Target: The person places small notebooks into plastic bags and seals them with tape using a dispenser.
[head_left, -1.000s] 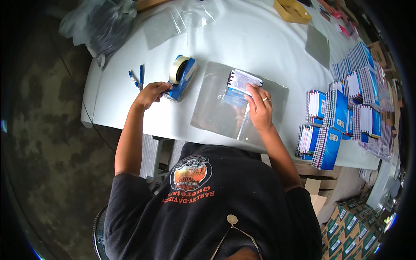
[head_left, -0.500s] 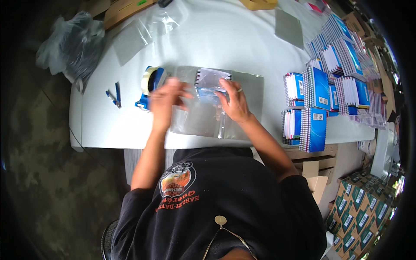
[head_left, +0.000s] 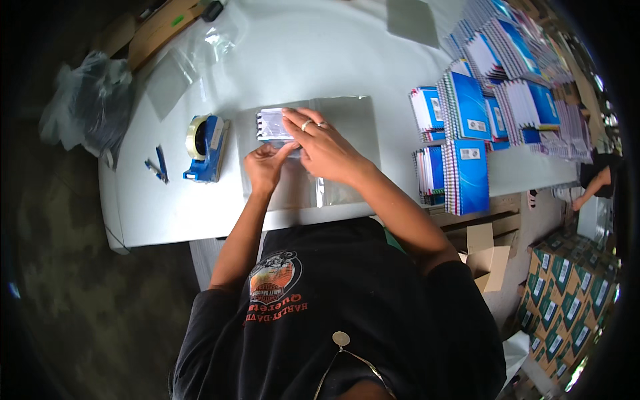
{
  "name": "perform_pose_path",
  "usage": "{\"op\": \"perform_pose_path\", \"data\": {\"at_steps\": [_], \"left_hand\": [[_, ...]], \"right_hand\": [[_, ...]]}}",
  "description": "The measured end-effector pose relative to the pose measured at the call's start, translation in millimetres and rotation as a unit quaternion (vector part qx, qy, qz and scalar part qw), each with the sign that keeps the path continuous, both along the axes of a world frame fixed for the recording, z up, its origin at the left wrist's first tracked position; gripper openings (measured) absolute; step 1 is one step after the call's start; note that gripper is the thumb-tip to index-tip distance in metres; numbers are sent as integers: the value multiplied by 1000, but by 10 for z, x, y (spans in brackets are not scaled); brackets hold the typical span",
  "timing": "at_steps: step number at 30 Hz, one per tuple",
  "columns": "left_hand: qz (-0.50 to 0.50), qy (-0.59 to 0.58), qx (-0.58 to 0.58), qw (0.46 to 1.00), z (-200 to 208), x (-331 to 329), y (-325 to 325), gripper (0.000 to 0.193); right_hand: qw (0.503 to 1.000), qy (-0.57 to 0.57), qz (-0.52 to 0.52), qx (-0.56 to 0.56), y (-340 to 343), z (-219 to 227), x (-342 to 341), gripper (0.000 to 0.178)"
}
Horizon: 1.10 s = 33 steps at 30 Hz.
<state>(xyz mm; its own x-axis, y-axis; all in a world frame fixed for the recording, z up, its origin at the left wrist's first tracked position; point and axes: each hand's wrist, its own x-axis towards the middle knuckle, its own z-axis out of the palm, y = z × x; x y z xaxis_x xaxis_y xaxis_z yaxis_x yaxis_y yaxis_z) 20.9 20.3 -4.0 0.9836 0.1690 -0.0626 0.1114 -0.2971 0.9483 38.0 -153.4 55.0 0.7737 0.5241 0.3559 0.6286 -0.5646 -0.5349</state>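
A small spiral-bound notebook (head_left: 271,127) lies on clear plastic film (head_left: 350,137) on the white table, and film covers part of it. My right hand (head_left: 327,148) rests across the notebook's right side, fingers stretched out flat over it. At the near edge, my left hand (head_left: 264,167) is closed, with its thumb reaching along the film beside the right thumb. Just left of the hands stands a blue tape dispenser (head_left: 212,157) with a roll of tape. What lies under my right palm is hidden.
Blue spiral notebooks (head_left: 470,107) are stacked to the right. Cutting pliers (head_left: 159,165) lie at the left, near a plastic bag (head_left: 87,110). Loose clear film (head_left: 167,83) and a grey sheet (head_left: 411,21) lie farther back. Printed boxes (head_left: 563,293) stand at lower right.
My left hand has come from beside the tape dispenser to the notebook's near edge and closed there. My right hand has flattened over the notebook. The whole view has shifted slightly.
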Motion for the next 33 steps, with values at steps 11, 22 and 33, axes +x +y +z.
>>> {"op": "perform_pose_path", "data": {"at_steps": [11, 22, 33], "left_hand": [[-293, -114, 60, 947, 170, 156, 638, 85], [-640, -89, 107, 756, 909, -414, -221, 48], [-810, -245, 110, 521, 1204, -764, -1241, 64]], "right_hand": [[995, 45, -84, 6, 299, 232, -22, 67], [898, 253, -253, 254, -219, 228, -2019, 78], [830, 96, -534, 130, -167, 650, -3034, 59]]}}
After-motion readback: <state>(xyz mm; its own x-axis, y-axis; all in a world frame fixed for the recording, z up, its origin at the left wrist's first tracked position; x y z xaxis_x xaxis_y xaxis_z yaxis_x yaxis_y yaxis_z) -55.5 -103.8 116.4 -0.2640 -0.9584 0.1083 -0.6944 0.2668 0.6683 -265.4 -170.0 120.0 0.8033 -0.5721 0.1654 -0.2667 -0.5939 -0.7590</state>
